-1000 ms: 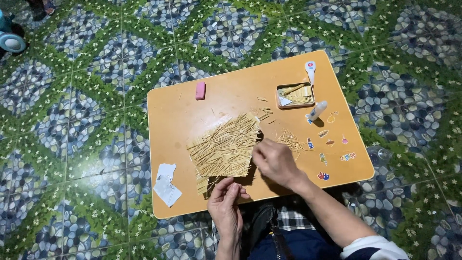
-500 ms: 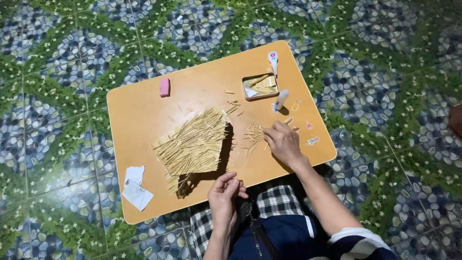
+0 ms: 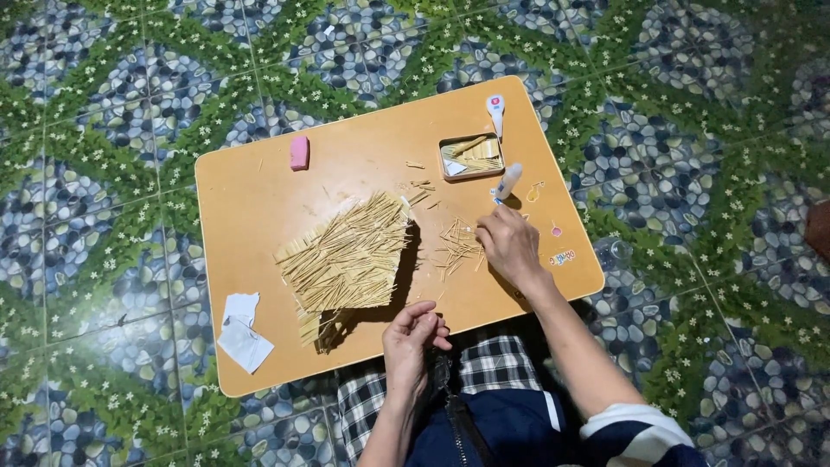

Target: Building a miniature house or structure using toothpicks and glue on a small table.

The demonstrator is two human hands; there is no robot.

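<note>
A small house-shaped model made of thin wooden sticks (image 3: 346,259) stands on a low orange table (image 3: 259,190). My left hand (image 3: 413,342) rests at the table's near edge, fingers loosely curled, just below the model and holding nothing that I can see. My right hand (image 3: 510,246) lies palm down on the table to the right of the model, fingers at a loose scatter of sticks (image 3: 458,246); whether it pinches one is unclear. A white glue bottle (image 3: 507,182) lies just beyond that hand.
A small open tin of sticks (image 3: 471,157) sits at the back right, a white tool (image 3: 495,111) beyond it. A pink eraser-like block (image 3: 299,153) lies at the back left. Torn white paper (image 3: 242,333) lies at the front left. Patterned floor surrounds the table.
My right hand has left the model's right side and moved right to the loose sticks. The left hand stays at the near edge. The camera view has shifted.
</note>
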